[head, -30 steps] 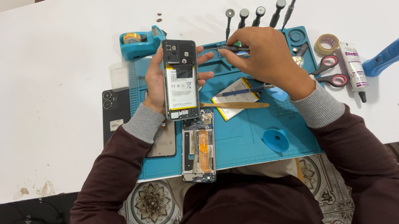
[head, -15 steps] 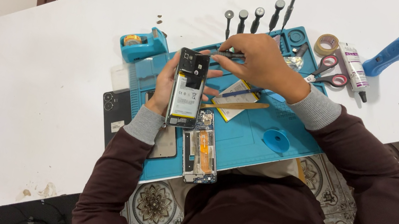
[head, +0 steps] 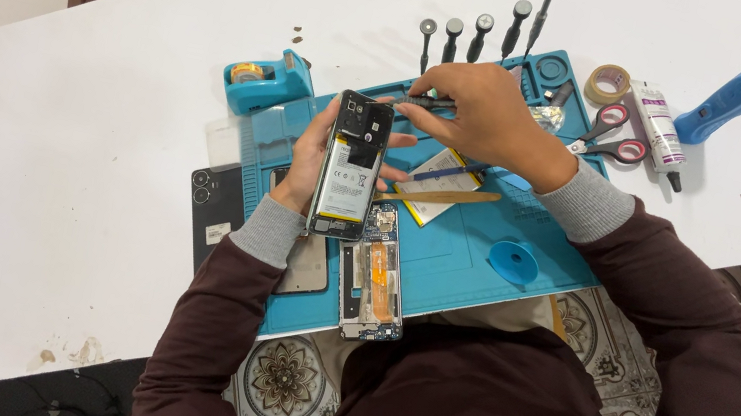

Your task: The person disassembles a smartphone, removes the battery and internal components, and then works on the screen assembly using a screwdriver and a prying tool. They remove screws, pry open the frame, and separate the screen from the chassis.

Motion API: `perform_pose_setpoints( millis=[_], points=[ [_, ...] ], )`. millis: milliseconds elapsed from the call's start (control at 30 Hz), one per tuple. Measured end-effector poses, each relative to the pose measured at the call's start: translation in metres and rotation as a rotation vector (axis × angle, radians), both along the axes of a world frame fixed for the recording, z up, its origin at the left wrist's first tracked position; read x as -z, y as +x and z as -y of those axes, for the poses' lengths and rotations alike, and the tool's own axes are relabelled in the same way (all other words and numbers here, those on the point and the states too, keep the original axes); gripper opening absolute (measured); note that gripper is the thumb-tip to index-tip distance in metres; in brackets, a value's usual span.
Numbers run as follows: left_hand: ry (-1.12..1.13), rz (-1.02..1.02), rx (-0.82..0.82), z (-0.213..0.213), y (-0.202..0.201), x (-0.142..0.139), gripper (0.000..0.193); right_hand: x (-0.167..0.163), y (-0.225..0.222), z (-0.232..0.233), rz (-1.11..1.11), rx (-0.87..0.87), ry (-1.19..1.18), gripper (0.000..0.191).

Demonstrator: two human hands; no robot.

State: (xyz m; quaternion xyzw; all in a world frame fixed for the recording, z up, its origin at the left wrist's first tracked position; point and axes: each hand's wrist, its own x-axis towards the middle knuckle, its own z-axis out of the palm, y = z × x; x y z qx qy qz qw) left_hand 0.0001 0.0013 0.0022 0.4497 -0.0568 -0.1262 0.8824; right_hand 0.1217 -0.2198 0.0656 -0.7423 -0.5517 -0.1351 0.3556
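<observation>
From the head view, the left hand (head: pixel 313 157) grips an opened phone (head: pixel 350 166), back cover off, above the blue mat (head: pixel 489 224) near the surface's front edge. The right hand (head: pixel 483 116) pinches a dark screwdriver (head: pixel 424 103) at the phone's top.

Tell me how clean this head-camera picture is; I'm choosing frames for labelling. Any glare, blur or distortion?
Head view: even, soft light with faint shadows beside the screwdrivers; no strong glare on the opened phone in the left hand; right hand and its dark tool fairly sharp; white table bright, not washed out; wide-angle stretch towards the edges.
</observation>
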Motion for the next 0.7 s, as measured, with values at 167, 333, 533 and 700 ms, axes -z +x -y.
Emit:
perform_pose_setpoints(
  millis=[167,333,533,700],
  points=[
    [-0.005,-0.030,-0.010,0.003,-0.001,-0.001,0.081,0.001,0.000,-0.001,-0.023,0.007,-0.011,0.023],
    [0.016,-0.027,0.004,0.002,-0.001,-0.002,0.080,0.000,-0.001,-0.001,0.011,0.001,-0.006,0.022],
    [0.092,-0.009,-0.002,0.000,0.001,0.004,0.082,-0.005,-0.005,0.001,0.057,0.003,-0.064,0.026],
    [0.079,-0.006,0.009,-0.001,0.001,0.009,0.083,-0.003,-0.006,0.001,0.000,0.008,-0.177,0.028]
  ],
)
